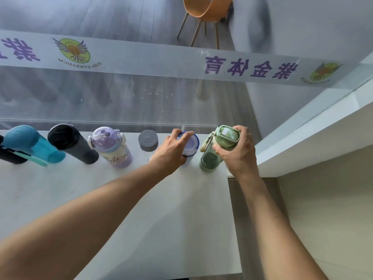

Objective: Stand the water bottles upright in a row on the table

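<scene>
Six bottles [113, 147] upright, two hand-held

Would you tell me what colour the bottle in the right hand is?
Pale green bottle, clearest in the head view.

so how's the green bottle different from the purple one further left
The green bottle is a see-through green with a squarish flip lid; the purple bottle has a domed clear lid and a cartoon picture on its body. The right hand grips the green bottle, while the purple bottle stands untouched. The green bottle ends the row at the table's right edge; the purple bottle sits mid-row. Both stand upright.
</scene>
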Motion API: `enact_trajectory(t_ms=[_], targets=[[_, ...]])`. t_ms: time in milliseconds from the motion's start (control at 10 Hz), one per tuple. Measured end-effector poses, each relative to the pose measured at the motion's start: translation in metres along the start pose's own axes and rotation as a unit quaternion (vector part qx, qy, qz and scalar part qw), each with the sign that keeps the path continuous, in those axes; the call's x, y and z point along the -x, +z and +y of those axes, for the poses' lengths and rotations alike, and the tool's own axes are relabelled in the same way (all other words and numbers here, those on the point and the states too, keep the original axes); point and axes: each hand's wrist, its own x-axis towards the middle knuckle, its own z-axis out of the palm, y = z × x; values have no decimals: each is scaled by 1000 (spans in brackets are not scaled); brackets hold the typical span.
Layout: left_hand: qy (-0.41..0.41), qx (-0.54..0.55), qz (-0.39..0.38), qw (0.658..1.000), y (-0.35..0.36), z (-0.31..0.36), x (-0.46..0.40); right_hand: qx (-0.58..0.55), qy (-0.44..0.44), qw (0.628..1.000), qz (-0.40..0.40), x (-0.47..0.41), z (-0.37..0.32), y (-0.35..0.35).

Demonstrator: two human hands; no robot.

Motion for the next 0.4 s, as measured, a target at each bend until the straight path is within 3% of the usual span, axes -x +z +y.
enact_trajectory(t_ms=[200, 400], targets=[[10, -19, 4, 1000, -7, 5, 6, 11, 21, 999, -46, 6, -6, -7], [34, -47, 38, 998, -34, 20, 21, -5, -14, 1000, -22, 10, -25, -16]])
